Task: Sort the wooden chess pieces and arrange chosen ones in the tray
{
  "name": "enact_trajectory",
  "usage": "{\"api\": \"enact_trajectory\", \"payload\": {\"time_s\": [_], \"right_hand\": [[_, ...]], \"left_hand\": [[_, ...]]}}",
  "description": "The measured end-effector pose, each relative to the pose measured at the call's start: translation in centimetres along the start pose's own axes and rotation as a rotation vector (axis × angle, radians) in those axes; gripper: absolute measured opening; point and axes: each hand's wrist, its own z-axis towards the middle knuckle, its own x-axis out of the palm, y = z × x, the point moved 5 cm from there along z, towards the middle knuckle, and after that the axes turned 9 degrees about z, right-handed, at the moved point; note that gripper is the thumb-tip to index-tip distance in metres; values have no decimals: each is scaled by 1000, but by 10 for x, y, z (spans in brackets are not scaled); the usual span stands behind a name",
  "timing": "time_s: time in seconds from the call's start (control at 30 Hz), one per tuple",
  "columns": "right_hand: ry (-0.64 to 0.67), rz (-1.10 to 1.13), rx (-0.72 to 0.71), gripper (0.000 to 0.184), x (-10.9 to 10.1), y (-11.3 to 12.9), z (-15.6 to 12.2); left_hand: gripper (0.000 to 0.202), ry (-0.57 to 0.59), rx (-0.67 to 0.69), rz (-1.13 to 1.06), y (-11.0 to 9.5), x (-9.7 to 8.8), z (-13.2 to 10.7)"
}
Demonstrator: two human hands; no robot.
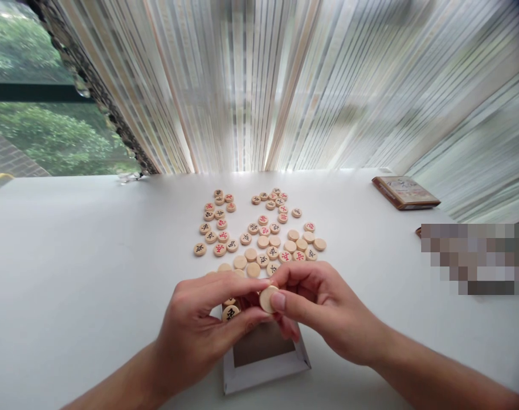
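Observation:
Both my hands meet low in the middle of the view, above a shallow grey box (265, 364) with a white rim. My right hand (323, 310) pinches a round wooden chess piece (268, 299) between thumb and forefinger, blank face toward me. My left hand (199, 327) is curled beside it, its thumb and fingertips touching the same piece. Another piece (230, 312) with a black character shows just under my left fingers. Several more wooden pieces (259, 233) with red or black characters lie scattered on the white table (92, 273) beyond my hands.
A brown flat box lid (405, 192) lies at the far right of the table. A blurred patch (473, 256) covers something to the right. Striped curtains (285, 85) hang behind the table, with a window (37, 125) onto trees at the left.

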Motion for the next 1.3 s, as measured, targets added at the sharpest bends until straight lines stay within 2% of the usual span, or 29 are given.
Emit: {"api": "enact_trajectory", "payload": {"time_s": [0.4,0.73,1.03,1.3], "right_hand": [[58,14,-27,28,-6,-2,2],[-13,14,-4,28,-8,1,7],[-2,-14,21,33,-8,-1,6],[-45,-9,-3,34,-10,-2,7]], "left_hand": [[31,-7,-76,-63,4,1,-2],[37,-18,-166,-121,12,1,-4],[35,-28,-164,-124,11,2,-3],[32,-43,-157,-142,10,2,-2]]}}
